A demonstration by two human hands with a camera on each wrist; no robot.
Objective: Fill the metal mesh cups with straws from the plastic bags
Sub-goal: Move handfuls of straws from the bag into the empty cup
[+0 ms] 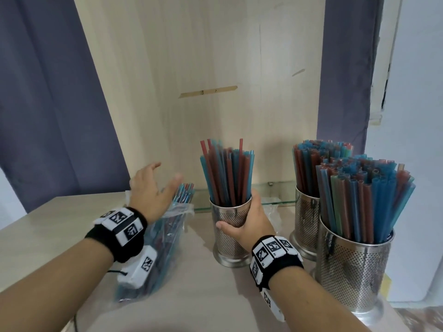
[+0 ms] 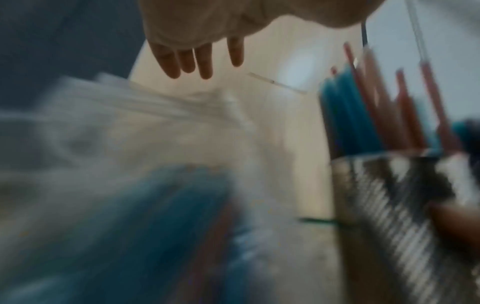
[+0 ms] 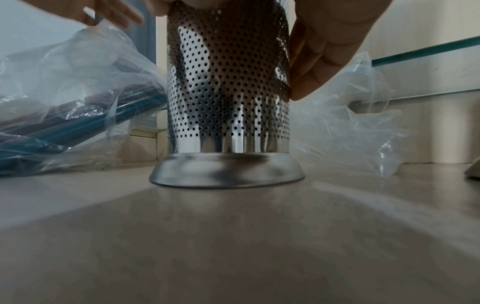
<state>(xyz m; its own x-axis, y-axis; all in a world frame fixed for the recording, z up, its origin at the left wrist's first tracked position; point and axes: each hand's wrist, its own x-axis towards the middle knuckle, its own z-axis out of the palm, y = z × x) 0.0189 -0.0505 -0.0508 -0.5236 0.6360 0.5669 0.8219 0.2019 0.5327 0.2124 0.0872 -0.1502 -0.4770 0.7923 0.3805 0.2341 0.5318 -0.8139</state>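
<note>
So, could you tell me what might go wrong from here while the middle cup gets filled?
The middle mesh cup is steadied only by the right hand, so jamming in more straws could tip it. The left hand is open above the plastic bag of straws, whose loose film might snag. The two full cups stand close by and could be knocked.

No readable txt, brands or nos. showing anywhere. Wrist bands (image 1: pixel 119 226) are only carrying black-and-white square code markers (patterns, not letters); cups, bags, straws are showing no print.
</note>
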